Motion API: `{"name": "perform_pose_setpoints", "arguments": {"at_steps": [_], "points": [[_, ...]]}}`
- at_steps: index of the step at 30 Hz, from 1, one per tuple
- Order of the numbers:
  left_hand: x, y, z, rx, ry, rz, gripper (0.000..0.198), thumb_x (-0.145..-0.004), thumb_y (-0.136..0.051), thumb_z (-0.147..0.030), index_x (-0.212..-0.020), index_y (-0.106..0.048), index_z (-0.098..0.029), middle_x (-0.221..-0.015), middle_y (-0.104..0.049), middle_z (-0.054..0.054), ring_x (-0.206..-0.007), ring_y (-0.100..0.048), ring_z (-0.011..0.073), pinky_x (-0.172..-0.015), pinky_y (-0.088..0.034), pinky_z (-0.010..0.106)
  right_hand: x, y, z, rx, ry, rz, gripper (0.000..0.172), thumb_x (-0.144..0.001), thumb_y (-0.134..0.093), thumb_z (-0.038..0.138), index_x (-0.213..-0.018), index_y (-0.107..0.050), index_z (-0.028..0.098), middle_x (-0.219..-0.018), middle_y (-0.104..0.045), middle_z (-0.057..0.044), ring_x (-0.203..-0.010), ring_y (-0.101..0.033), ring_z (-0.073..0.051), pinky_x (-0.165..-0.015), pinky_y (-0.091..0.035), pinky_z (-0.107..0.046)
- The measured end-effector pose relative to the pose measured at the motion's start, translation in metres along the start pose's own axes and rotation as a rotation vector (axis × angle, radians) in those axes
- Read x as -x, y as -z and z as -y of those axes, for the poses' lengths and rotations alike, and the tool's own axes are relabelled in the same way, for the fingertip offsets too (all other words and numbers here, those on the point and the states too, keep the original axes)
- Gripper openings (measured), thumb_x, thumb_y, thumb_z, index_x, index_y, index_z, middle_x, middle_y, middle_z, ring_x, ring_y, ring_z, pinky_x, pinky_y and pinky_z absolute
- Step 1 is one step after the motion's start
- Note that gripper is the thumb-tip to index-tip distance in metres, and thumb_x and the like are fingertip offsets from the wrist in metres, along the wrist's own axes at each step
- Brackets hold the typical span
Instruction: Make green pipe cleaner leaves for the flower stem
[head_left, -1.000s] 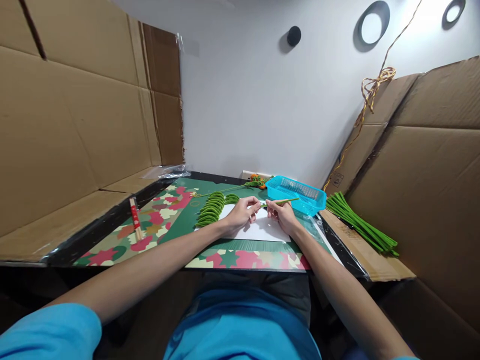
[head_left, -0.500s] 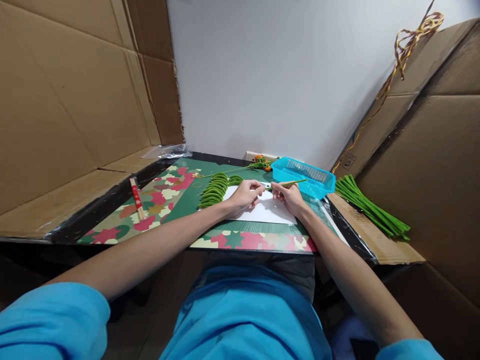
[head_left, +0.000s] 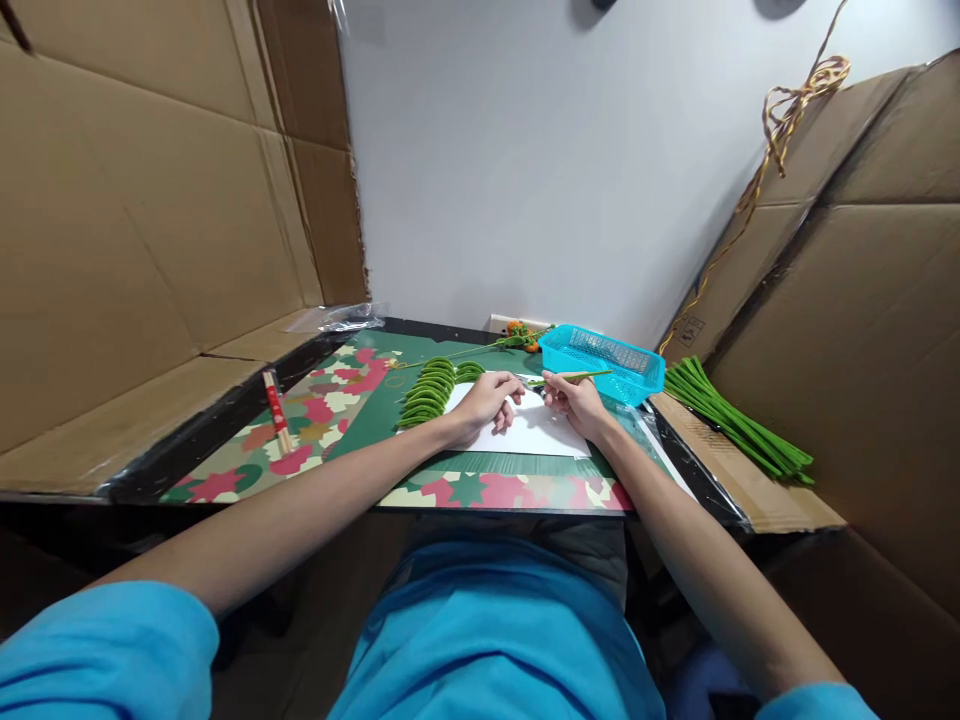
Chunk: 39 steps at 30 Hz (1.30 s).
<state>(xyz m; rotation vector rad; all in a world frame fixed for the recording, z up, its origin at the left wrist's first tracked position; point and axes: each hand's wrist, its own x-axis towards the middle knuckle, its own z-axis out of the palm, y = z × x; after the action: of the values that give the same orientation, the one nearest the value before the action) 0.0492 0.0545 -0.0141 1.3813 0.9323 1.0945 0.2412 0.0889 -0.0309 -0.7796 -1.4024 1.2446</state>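
Over a white sheet of paper [head_left: 551, 440], my left hand [head_left: 487, 405] is bent down at the wrist. Its thumb and index finger are closed at the left end of a green pipe cleaner, while the other fingers hang loosely curled. Opposite it, my right hand [head_left: 576, 402] pinches the same fuzzy green pipe cleaner [head_left: 596, 374], whose free end points right. A small grey and dark thing lies between the hands, too small to make out. Left of the paper is a row of curved green pipe cleaner pieces [head_left: 426, 392], with more of them [head_left: 469, 371] behind my left hand.
A blue plastic basket [head_left: 652, 378] stands behind my right hand. Straight green pipe cleaners [head_left: 739, 420] lie bundled on cardboard at the right. Orange flowers on a green stem [head_left: 521, 337] lie at the back. Wrapped chopsticks [head_left: 276, 410] rest on the left; cardboard walls [head_left: 150, 200] flank the table.
The view has tilted up slightly. My left hand's lower fingers have loosened and dropped away from its index finger. My right hand keeps its pinch on the pipe cleaner, which lies slightly flatter.
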Motion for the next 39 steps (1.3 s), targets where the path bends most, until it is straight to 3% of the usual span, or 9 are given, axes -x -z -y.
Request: {"name": "perform_pose_setpoints", "arguments": {"at_steps": [14,20,26,29,33,36,39], "points": [[0.003,0.002,-0.001,0.020,-0.052,-0.002,0.031,-0.087,-0.079,-0.042,-0.084,-0.062,-0.017,-0.075,-0.061,0.000,-0.036,-0.051,0.0058,-0.028,-0.031,0.019,-0.001,-0.003,0.000,0.060,0.014,0.084,0.049,-0.075,-0.083,0.063,-0.062,-0.067,0.019,-0.052,-0.062,-0.001,-0.039,-0.037,-0.008,-0.040,-0.025,-0.025],[0.005,0.000,-0.005,0.003,-0.104,0.036,0.041,-0.081,-0.084,-0.051,-0.093,-0.065,-0.017,-0.083,-0.063,0.001,-0.043,-0.056,0.0073,-0.031,-0.038,0.019,0.003,-0.005,0.005,0.091,0.037,0.114,0.047,-0.080,-0.078,0.063,-0.067,-0.068,0.019,-0.056,-0.064,-0.001,-0.043,-0.042,-0.010,-0.042,-0.026,-0.025],[0.006,-0.002,-0.007,-0.040,-0.070,0.062,0.044,-0.080,-0.083,-0.056,-0.088,-0.066,-0.016,-0.072,-0.059,-0.002,-0.039,-0.050,0.0062,-0.029,-0.033,0.018,0.004,-0.002,0.011,0.177,0.088,0.140,0.046,-0.081,-0.079,0.062,-0.071,-0.071,0.018,-0.060,-0.066,-0.001,-0.048,-0.047,-0.012,-0.048,-0.031,-0.026],[0.004,0.001,-0.008,-0.053,-0.097,0.016,0.044,-0.083,-0.080,-0.057,-0.081,-0.062,-0.016,-0.069,-0.058,-0.003,-0.039,-0.050,0.0055,-0.030,-0.030,0.016,0.005,0.008,0.013,0.451,0.228,0.153,0.038,-0.075,-0.088,0.054,-0.082,-0.076,0.018,-0.076,-0.074,-0.004,-0.065,-0.060,-0.017,-0.061,-0.041,-0.028],[-0.005,0.010,-0.008,-0.038,-0.189,-0.106,0.045,-0.084,-0.077,-0.058,-0.080,-0.056,-0.018,-0.071,-0.059,-0.003,-0.037,-0.050,0.0055,-0.028,-0.027,0.017,0.006,0.023,0.010,0.966,0.426,0.170,0.023,-0.089,-0.078,0.041,-0.100,-0.075,0.020,-0.101,-0.078,-0.007,-0.095,-0.067,-0.024,-0.086,-0.048,-0.034],[-0.011,0.016,-0.009,-0.031,-0.221,-0.168,0.043,-0.086,-0.076,-0.056,-0.081,-0.054,-0.019,-0.070,-0.057,-0.006,-0.034,-0.046,0.0040,-0.028,-0.025,0.016,0.005,0.030,0.006,1.091,0.414,0.092,0.024,-0.094,-0.067,0.026,-0.118,-0.069,0.019,-0.114,-0.074,-0.009,-0.107,-0.064,-0.026,-0.093,-0.047,-0.036],[-0.014,0.020,-0.010,-0.029,-0.252,-0.218,0.040,-0.085,-0.077,-0.051,-0.082,-0.054,-0.019,-0.068,-0.055,-0.007,-0.032,-0.043,0.0026,-0.028,-0.022,0.015,0.003,0.034,0.004,1.137,0.359,0.038,0.030,-0.094,-0.059,0.018,-0.123,-0.066,0.018,-0.115,-0.073,-0.011,-0.106,-0.063,-0.028,-0.091,-0.046,-0.037]]}}
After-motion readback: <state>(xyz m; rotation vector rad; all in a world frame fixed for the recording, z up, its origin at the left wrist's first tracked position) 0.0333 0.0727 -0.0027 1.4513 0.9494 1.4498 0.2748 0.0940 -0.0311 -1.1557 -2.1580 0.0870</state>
